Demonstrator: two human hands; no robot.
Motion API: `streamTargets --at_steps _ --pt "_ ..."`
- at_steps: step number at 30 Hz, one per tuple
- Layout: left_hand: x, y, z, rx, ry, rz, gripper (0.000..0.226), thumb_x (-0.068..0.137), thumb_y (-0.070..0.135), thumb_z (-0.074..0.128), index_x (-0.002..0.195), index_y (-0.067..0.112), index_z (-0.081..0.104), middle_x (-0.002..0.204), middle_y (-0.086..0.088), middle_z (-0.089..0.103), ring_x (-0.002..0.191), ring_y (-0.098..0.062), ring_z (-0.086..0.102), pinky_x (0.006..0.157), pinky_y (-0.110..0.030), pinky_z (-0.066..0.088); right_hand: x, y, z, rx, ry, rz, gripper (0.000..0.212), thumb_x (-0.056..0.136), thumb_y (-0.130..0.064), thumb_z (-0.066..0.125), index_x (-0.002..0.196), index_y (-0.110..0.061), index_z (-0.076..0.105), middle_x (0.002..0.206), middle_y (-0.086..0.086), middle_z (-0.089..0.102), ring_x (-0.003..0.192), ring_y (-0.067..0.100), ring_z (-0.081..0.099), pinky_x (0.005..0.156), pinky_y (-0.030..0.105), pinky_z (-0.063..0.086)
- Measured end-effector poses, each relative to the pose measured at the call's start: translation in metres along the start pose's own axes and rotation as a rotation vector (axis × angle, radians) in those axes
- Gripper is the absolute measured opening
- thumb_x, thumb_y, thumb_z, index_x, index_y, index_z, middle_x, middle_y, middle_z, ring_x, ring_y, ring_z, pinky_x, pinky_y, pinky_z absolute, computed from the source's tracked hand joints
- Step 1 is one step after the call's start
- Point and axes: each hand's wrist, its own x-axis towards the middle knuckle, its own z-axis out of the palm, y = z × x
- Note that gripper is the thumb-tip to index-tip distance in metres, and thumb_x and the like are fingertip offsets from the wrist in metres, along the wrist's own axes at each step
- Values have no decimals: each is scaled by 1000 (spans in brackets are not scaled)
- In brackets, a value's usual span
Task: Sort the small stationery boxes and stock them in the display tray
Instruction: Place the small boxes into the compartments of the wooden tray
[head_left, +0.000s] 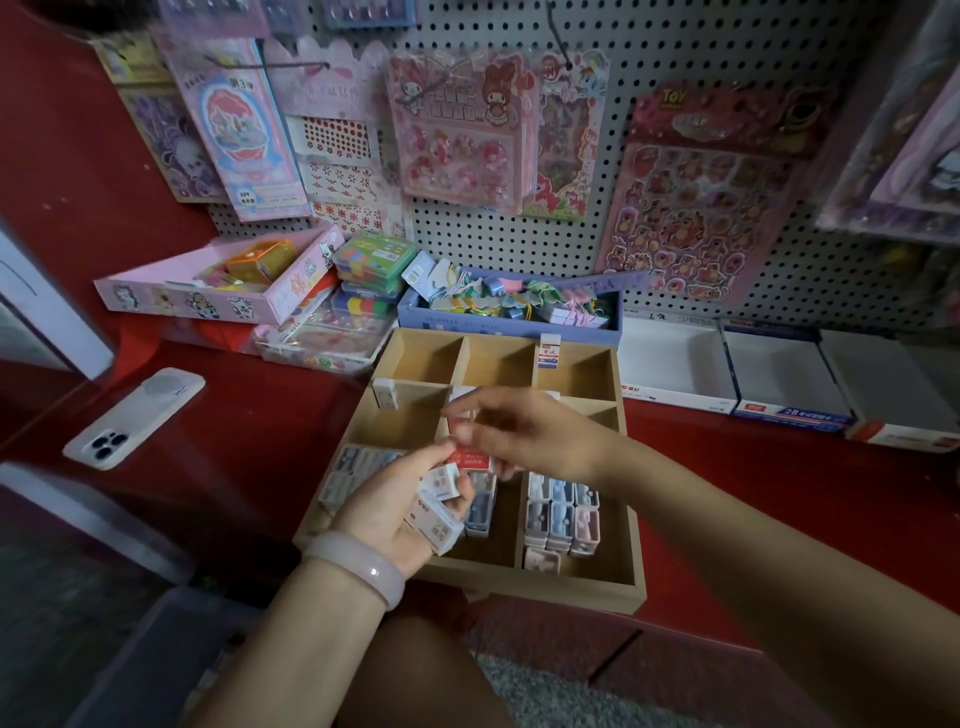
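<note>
Left hand (395, 512) curled round a stack of small boxes (439, 512) above the wooden tray (576, 584), right hand (511, 439) fingers pinching a red-labelled box (470, 460) off it: best lifted straight, lowered upright into a matching compartment.

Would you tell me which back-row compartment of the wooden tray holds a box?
The back-right compartment: one white box stands against its left divider; the other two are bare.
</note>
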Motion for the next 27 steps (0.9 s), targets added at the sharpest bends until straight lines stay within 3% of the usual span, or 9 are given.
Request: streamTargets --at_steps 3,7,10,14,16,18,22,27 --pt "-2 3 -5 -10 -24 32 11 88 7 60 78 3 63 61 -8 60 48 -10 53 42 -14 46 4 0 5 -8 -90 -40 38 92 -14 57 130 -11 52 92 -14 57 65 -2 59 64 17 50" --pt "-3 6 -11 -43 -54 44 25 90 10 56 73 1 71 63 -9 63 47 -8 53 41 -13 45 7 0 7 -191 -68 -122 27 89 -11 61 117 -13 60 87 -7 63 73 6 61 66 22 48" --pt "2 12 -17 -121 34 40 14 91 12 57 83 0 58 78 -15 59 58 -14 53 39 -15 46 12 7 7 -250 90 -29 21 86 -12 64 106 -12 57 78 -11 61 70 0 60 65 21 47" --pt "6 23 -30 -297 75 -6 15 92 13 54 97 0 57 110 -14 55 73 -17 55 41 -19 50 24 20 1 -386 393 130 22 88 -22 62 104 -15 49 91 -3 61 84 20 61 66 25 45" --pt "4 27 -36 -393 61 -38 34 89 12 55 119 -3 56 126 -14 52 87 -20 57 44 -25 53 35 27 5 -436 389 166 26 89 -23 61 108 -13 48 100 6 65 87 25 61 67 27 43" --pt "2 29 -41 -446 72 -53 45 87 11 57 130 -2 51 130 -21 50 98 -27 58 45 -30 54 48 33 14 -481 327 205 28 90 -24 59 111 -13 45 103 13 65 90 32 61 69 32 45" --pt "0 31 -43 -479 86 -68 42 88 8 55 129 -3 49 126 -29 49 104 -36 56 44 -34 55 63 36 31 -621 259 235 29 92 -22 56 115 -11 42 102 17 63 91 35 60 70 36 44" --pt "-2 31 -46 -513 69 -98 41 90 10 54 128 -5 48 124 -29 50 94 -35 58 41 -30 53 68 42 39 -704 278 251 35 89 -14 57 119 -12 40 109 13 56 98 35 58 68 35 40"
